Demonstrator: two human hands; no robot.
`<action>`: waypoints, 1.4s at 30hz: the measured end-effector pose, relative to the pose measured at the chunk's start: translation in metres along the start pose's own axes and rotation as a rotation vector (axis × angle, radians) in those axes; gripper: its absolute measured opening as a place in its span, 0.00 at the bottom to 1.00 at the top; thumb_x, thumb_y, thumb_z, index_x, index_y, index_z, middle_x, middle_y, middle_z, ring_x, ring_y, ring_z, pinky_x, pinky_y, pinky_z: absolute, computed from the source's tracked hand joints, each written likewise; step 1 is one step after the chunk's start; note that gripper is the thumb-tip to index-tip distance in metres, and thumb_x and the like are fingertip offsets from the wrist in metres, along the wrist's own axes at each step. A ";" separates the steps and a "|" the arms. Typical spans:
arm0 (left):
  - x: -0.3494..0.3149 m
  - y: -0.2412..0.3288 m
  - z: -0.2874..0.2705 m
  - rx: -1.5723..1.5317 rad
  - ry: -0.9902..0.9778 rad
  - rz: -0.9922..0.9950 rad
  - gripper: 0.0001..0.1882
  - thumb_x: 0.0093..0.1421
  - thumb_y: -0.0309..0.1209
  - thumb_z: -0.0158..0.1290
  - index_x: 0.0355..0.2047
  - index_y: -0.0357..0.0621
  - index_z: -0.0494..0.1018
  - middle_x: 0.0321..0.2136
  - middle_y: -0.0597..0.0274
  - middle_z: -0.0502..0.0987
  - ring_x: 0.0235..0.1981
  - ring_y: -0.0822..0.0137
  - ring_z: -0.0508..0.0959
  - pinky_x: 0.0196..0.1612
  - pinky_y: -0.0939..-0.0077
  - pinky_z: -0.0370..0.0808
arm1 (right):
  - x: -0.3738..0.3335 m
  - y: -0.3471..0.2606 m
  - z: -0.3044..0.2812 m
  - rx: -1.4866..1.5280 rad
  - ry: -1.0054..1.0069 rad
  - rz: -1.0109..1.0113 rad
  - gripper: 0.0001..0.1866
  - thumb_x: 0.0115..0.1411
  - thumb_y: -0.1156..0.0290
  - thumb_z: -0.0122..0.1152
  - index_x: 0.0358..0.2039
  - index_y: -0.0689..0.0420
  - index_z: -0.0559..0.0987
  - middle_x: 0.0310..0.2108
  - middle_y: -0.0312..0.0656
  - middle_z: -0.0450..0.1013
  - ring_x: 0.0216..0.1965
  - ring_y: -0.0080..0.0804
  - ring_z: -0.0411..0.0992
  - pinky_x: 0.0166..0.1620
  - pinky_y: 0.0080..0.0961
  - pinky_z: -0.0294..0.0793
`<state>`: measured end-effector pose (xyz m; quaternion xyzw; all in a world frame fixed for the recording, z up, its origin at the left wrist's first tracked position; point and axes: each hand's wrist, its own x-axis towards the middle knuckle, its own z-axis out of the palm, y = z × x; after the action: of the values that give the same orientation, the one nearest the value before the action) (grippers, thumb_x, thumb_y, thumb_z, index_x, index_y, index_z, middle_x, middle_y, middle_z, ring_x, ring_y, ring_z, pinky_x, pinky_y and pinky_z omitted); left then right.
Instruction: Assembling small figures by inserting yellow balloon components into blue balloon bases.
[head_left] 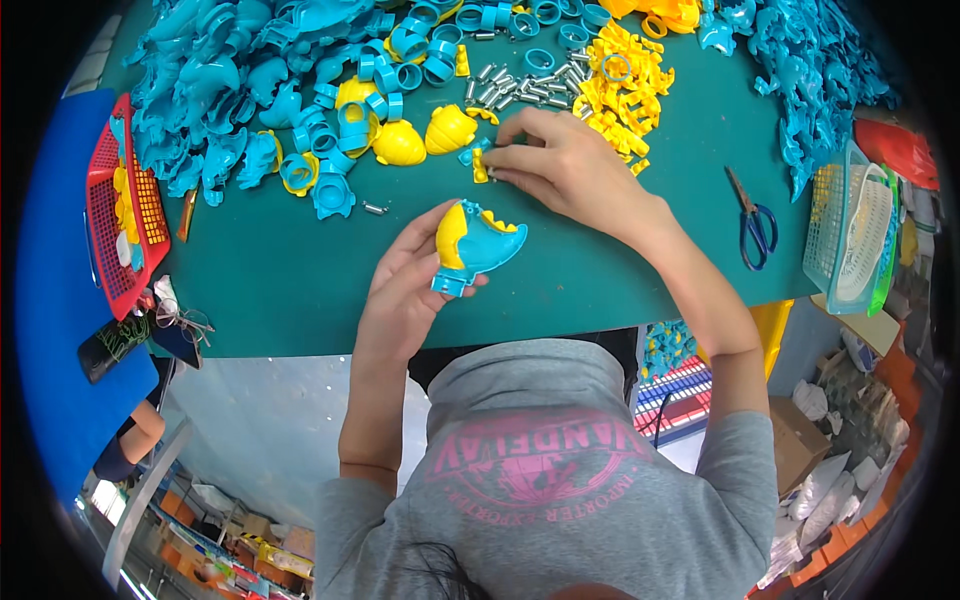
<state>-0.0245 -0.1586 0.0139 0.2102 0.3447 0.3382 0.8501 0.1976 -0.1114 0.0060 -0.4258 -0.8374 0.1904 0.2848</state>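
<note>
My left hand (405, 275) is closed round a blue-and-yellow plastic toy shell (490, 245), shaped like a beaked head with a jagged yellow edge inside and a square blue collar at its bottom. Farther up the table, my right hand (570, 165) has its thumb and fingers pinched at a small yellow plastic piece (480, 167). A bit of blue plastic shows beside that piece, and the fingertips partly hide it. Two rounded yellow shells (400, 144) lie just left of it. A single small metal spring (375, 208) rests left of the held shell.
Blue shell parts are heaped at the far left (220, 90) and far right (800, 80). Metal springs (520, 90) and small yellow pieces (630, 90) are piled at the back. Blue-handled scissors (757, 235) and a pale green basket (835, 230) stand right, a red basket (125, 270) left.
</note>
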 end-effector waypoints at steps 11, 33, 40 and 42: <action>0.002 0.010 0.001 0.073 0.057 -0.022 0.26 0.56 0.29 0.46 0.55 0.35 0.57 0.43 0.57 0.69 0.33 0.73 0.72 0.34 0.82 0.69 | -0.014 -0.005 -0.010 0.052 -0.029 0.065 0.07 0.47 0.75 0.62 0.30 0.55 0.77 0.33 0.37 0.70 0.32 0.32 0.68 0.34 0.25 0.67; 0.022 0.000 0.043 0.221 -0.081 0.034 0.25 0.53 0.24 0.49 0.52 0.29 0.61 0.44 0.52 0.70 0.41 0.68 0.73 0.43 0.78 0.70 | -0.034 -0.020 -0.045 0.993 -0.022 0.667 0.06 0.50 0.80 0.61 0.30 0.65 0.77 0.26 0.36 0.74 0.30 0.17 0.71 0.36 0.13 0.71; 0.039 0.006 0.048 0.255 -0.163 0.011 0.26 0.53 0.27 0.49 0.53 0.30 0.59 0.43 0.53 0.70 0.39 0.68 0.73 0.39 0.79 0.71 | -0.027 -0.001 -0.075 0.927 -0.009 0.610 0.09 0.50 0.76 0.62 0.33 0.63 0.77 0.26 0.37 0.74 0.27 0.15 0.70 0.30 0.13 0.69; 0.040 0.002 0.048 -0.008 -0.204 -0.024 0.29 0.55 0.30 0.48 0.56 0.33 0.54 0.44 0.55 0.68 0.35 0.69 0.73 0.35 0.79 0.71 | -0.021 0.033 -0.093 0.601 0.212 0.546 0.11 0.50 0.71 0.62 0.33 0.61 0.77 0.27 0.36 0.74 0.27 0.16 0.70 0.28 0.15 0.68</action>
<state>0.0303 -0.1344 0.0298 0.2362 0.2576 0.3062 0.8855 0.2875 -0.1027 0.0520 -0.5474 -0.5670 0.4499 0.4202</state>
